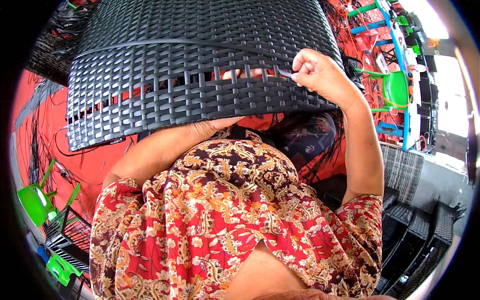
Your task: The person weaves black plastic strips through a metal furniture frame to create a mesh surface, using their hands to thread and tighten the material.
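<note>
A large black woven wicker panel (210,102) lies across my lap, its curved near edge toward me. A row of open gaps crosses the weave near that edge. At the right end of this row, my right hand (320,75) is closed in a pinch on a dark flat weaving strip (286,73). A long loose strand (165,42) arcs over the top of the weave toward the right hand. My left hand (242,74) reaches underneath the panel; part of it shows through the gaps, and the rest is hidden.
Red sheeting (55,125) covers the floor, with loose black strands scattered on it. Green chairs (396,90) stand at the right and at the lower left. A blue frame (395,40) is at the upper right. Dark woven furniture (420,225) sits at the lower right.
</note>
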Available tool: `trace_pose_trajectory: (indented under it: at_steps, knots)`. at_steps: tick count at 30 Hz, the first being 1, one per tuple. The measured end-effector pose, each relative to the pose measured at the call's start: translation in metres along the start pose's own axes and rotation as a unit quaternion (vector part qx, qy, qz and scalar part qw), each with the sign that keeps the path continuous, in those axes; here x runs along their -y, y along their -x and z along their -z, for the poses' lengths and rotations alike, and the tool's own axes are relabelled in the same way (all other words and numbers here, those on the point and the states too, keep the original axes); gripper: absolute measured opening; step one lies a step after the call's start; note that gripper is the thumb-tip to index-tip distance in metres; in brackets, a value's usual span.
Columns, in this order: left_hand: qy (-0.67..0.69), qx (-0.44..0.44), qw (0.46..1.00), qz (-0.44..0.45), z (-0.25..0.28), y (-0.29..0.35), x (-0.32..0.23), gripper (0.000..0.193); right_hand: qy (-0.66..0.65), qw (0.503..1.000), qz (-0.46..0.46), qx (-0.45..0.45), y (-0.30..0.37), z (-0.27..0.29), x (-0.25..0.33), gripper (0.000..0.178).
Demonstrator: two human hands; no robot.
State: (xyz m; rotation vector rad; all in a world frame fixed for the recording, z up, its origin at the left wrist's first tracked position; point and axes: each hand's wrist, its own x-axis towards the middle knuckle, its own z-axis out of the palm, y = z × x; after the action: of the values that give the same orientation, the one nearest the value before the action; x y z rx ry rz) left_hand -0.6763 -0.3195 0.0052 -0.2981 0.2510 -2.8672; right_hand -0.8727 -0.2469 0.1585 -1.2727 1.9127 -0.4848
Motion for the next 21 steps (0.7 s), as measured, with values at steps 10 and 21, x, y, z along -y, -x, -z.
trace_pose_trajectory:
  at_steps: [10, 21]
  knots:
    - [0.085, -0.034, 0.995, 0.035, -0.002, -0.004, 0.002, 0.048, 0.021, 0.998, -0.014, 0.06, -0.007, 0.007, 0.005, 0.01]
    - [0.134, -0.126, 0.983, 0.001, 0.009, -0.004, 0.002, 0.056, 0.177, 0.956, 0.211, -0.098, -0.004, -0.028, 0.005, 0.016]
